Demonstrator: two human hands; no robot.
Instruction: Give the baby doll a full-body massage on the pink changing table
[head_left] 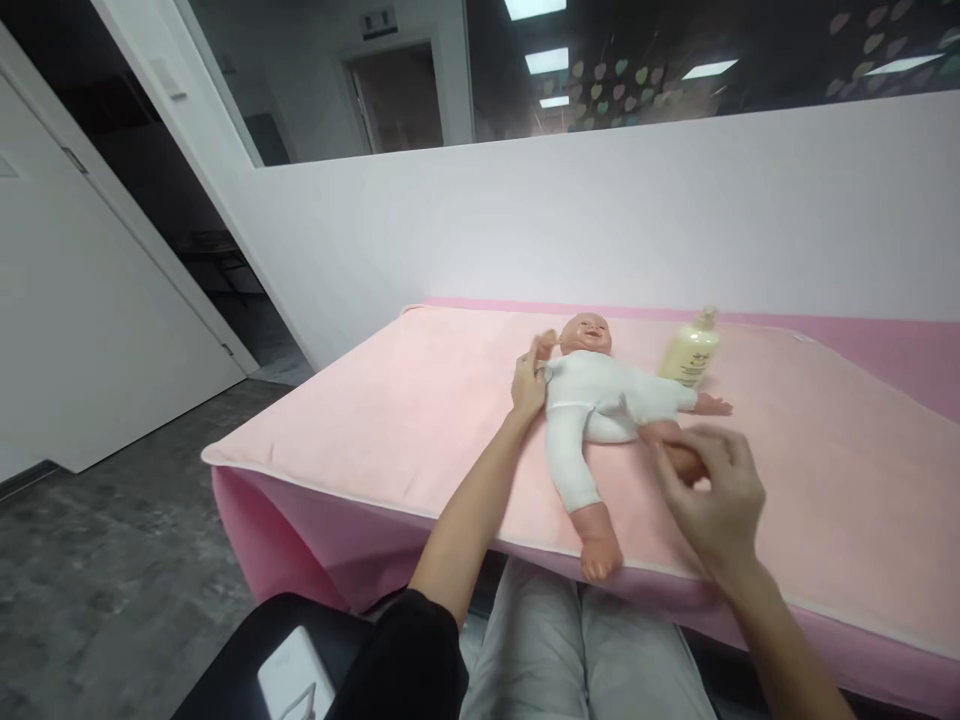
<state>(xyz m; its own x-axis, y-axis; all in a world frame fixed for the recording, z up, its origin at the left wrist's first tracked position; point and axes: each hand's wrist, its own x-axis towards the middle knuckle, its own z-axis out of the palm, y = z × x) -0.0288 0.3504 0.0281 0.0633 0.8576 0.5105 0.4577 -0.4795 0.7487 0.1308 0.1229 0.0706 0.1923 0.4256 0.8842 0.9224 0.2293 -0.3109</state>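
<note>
Gray trousers (536, 650) and a black sleeve (416, 650) are occupying the space nearest my viewpoint, with a white flat object (295, 672) resting on a dark seat (232, 660) to their left. Beyond them, a doll (596, 378) in a white suit is lying face up on the pink-covered counter (390, 410), head toward the wall (600, 220).

I am using 2 hands. Left hand (530, 382): the fingers are pinching the doll at its sleeve end, beside its small hand. Right hand (716, 490): the fingers are curling at the bare lower leg beside the cuff; blur is hiding whether they are pinching anything, so I cannot tell.

By my judgement, the step in hand is handling the leg while the left hand is steadying the arm. The next move is calling for light pressure at the cuff and firm support at the sleeve.

Caution: 1 foot (601, 558) is lying at the near edge, so a pull toward me is risking a slide. A pale yellow bottle (688, 352) is standing just behind the outstretched arm, limiting its swing. A white door (82, 300) is standing well apart, far left.
</note>
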